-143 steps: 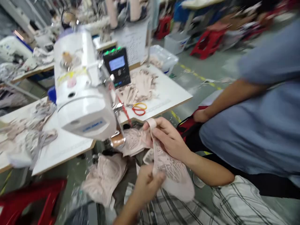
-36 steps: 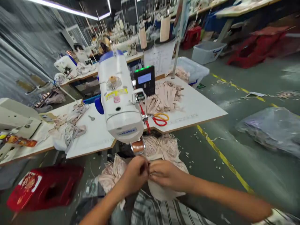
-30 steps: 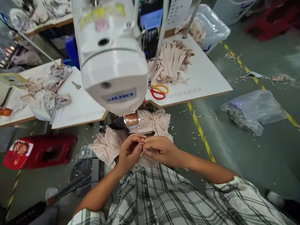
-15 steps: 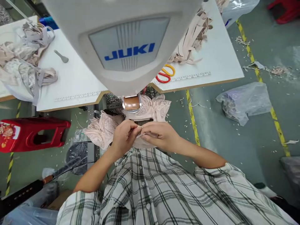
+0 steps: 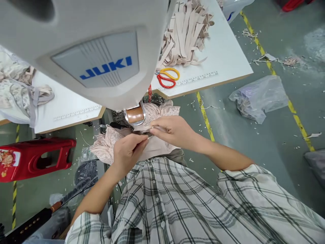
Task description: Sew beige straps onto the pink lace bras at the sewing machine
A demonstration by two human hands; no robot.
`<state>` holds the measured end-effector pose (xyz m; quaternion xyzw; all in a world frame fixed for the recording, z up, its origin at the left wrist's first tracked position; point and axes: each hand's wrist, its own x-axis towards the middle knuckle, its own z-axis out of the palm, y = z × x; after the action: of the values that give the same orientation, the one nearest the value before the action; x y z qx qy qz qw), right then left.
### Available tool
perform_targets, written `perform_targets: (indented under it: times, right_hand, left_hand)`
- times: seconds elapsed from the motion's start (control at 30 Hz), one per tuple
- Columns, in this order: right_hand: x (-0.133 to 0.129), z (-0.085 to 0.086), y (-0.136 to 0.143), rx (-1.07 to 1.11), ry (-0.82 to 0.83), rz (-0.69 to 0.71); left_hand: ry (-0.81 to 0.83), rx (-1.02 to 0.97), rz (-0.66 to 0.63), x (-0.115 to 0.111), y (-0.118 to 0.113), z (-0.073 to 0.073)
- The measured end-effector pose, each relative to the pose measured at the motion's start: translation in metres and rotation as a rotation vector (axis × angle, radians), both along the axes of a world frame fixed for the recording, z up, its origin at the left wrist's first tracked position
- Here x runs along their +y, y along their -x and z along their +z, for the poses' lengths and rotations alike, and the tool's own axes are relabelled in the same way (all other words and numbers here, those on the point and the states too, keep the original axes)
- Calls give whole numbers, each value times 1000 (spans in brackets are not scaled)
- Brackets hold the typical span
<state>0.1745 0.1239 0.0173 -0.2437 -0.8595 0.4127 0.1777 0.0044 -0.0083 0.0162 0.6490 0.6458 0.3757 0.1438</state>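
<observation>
Left hand (image 5: 130, 149) and right hand (image 5: 176, 131) pinch pale pink garment (image 5: 157, 146), on near side of JUKI sewing machine (image 5: 101, 61); bunched lace (image 5: 104, 144) at left; scissors (image 5: 166, 79) farther right, on white table (image 5: 223, 51).

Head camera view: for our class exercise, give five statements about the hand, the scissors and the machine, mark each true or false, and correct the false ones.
1. The scissors have one yellow and one red handle. True.
2. The scissors lie on the floor. False: they lie on the white table.
3. The right hand touches pale fabric. True.
4. The machine bears the name JUKI. True.
5. That name is printed in red. False: it is blue.
</observation>
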Motion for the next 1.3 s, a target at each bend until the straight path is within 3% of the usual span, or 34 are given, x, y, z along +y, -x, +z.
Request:
perform_targets:
  times: [0.13, 0.37, 0.6, 0.73, 0.83, 0.93, 1.03, 1.1, 1.2, 1.3]
  right_hand:
    - [3, 5, 3, 23, 115, 83]
    - [12, 14, 1, -36, 306, 190]
    - [13, 13, 1, -61, 181, 231]
    - [13, 10, 1, -44, 116, 245]
    - [13, 8, 1, -43, 99, 249]
    - [9, 7, 1, -33, 56, 224]
    - [6, 10, 3, 14, -115, 156]
    - [9, 15, 9, 47, -200, 127]
    - [23, 23, 27, 40, -154, 130]
    - [39, 28, 47, -66, -56, 115]
  left_hand:
    - [-9, 60, -3, 4, 1, 9]
    - [13, 62, -23, 10, 5, 10]
    - [18, 81, -46, 11, 5, 11]
    - [145, 61, -2, 15, 8, 12]
    - [249, 54, -82, 20, 14, 13]
    - [246, 157, -139, 24, 18, 13]
    - [170, 279, -118, 26, 19, 13]
    - [159, 234, -93, 27, 19, 13]
    - [123, 117, 51, 28, 23, 10]
    - [1, 244, 155, 28, 36, 1]
